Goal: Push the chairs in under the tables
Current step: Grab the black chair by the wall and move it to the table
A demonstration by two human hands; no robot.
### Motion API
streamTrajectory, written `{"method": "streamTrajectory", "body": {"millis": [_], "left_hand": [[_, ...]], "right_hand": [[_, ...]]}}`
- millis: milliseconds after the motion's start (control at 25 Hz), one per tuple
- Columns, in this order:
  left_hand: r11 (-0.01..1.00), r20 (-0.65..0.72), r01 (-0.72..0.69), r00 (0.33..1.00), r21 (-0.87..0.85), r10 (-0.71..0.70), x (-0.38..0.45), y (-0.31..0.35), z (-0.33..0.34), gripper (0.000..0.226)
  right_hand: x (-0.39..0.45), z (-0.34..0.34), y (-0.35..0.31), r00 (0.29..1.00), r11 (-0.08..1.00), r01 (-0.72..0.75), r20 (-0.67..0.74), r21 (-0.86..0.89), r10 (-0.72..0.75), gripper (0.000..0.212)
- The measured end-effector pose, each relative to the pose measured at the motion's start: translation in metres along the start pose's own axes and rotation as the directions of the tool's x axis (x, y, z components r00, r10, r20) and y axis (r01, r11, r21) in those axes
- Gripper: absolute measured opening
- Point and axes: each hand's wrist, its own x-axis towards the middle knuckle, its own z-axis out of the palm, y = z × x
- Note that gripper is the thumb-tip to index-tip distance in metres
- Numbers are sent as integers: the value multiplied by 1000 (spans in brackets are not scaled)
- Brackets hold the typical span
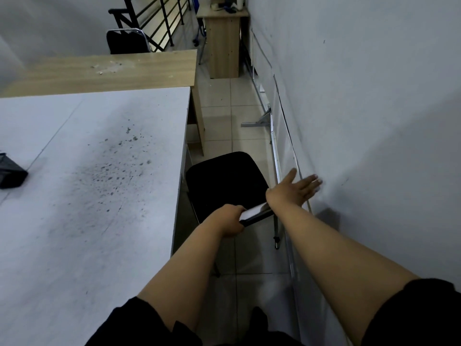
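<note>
Left hand: your left hand (230,222) is closing round the top rail of the chair (225,182), fingers wrapped on the backrest edge.
Right hand: your right hand (295,188) is hovering flat with fingers spread, holding nothing, just beside the wall (374,108); whether it is touching the wall you cannot tell.
Chair position: the black seat is sitting in the narrow aisle between the white table (87,183) and the wall, its left edge just meeting the table's side, most of the seat not yet under.
Second chair: another black chair (127,42) is standing beyond the wooden table (104,71); whether it is tucked in is unclear.
Risk, one-handed push: gripping only the left end of the rail is likely to be swinging the chair instead of sliding it straight.
Risk, table edge: the seat or frame may be catching on the table's side panel.
Risk, wall side: metal rails (275,151) are leaning along the wall near the chair; a swung leg could be knocking them.
Hidden: your arms are covering the backrest and rear legs; the space under the table is dark and unreadable.
Cut off: a dark object (11,172) on the table is running off the left edge.
</note>
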Motion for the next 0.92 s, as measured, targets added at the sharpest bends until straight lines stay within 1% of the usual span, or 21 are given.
{"method": "streamTrajectory", "body": {"millis": [80, 120, 200, 280, 360, 400, 440, 480, 560, 600, 680, 720, 760, 800, 840, 880, 920], "left_hand": [[995, 7, -30, 1000, 99, 30, -7, 7, 7, 44], [990, 3, -40, 999, 138, 40, -9, 8, 8, 43], [982, 0, -54, 999, 182, 55, -11, 9, 9, 42], [978, 0, -55, 998, 201, 56, -13, 8, 9, 40], [974, 9, -56, 998, 219, 56, -14, 6, 9, 39], [972, 15, -59, 998, 226, 57, -14, 5, 7, 39], [971, 21, -63, 998, 231, 60, -14, 5, 5, 39], [968, 27, -68, 998, 240, 64, -13, 5, 3, 39], [961, 43, -78, 997, 267, 69, -12, 4, -3, 36], [961, 52, -78, 996, 267, 66, -13, 3, -7, 33], [961, 76, -82, 995, 263, 64, -15, 1, -13, 30], [958, 91, -91, 993, 270, 69, -18, 0, -14, 29], [957, 104, -98, 992, 274, 72, -20, 0, -15, 28], [957, 111, -98, 991, 271, 70, -24, 0, -12, 28], [958, 106, -92, 992, 270, 65, -27, -1, -10, 26], [958, 96, -85, 994, 273, 61, -28, -1, -8, 25], [959, 90, -76, 994, 274, 53, -30, -1, -7, 25]], "right_hand": [[-8, -7, 14, 999, 999, -43, 21, 27, 43, 88], [-11, -10, 20, 998, 998, -42, 41, 40, 41, 86], [-18, -16, 32, 998, 994, -20, 65, 104, 13, 78], [-22, -18, 41, 998, 979, 17, 56, 201, -29, 74], [-25, -18, 50, 999, 948, 36, 16, 317, -43, 79], [-27, -19, 52, 1000, 920, 17, 3, 391, -20, 84], [-27, -20, 53, 999, 882, -32, 11, 471, 30, 90], [-28, -20, 54, 994, 830, -109, 50, 546, 97, 96], [-29, -19, 50, 966, 715, -259, 171, 650, 195, 99], [-28, -17, 47, 951, 627, -309, 229, 715, 208, 98], [-27, -15, 44, 895, 405, -439, 349, 802, 278, 100], [-25, -13, 45, 875, 349, -470, 376, 811, 305, 100], [-22, -12, 45, 880, 348, -459, 363, 817, 307, 94], [-19, -10, 45, 895, 378, -433, 338, 819, 291, 85], [-19, -9, 45, 909, 406, -407, 319, 818, 268, 79], [-19, -9, 44, 913, 425, -401, 316, 812, 257, 82], [-19, -9, 42, 902, 430, -427, 342, 795, 263, 90]]}}
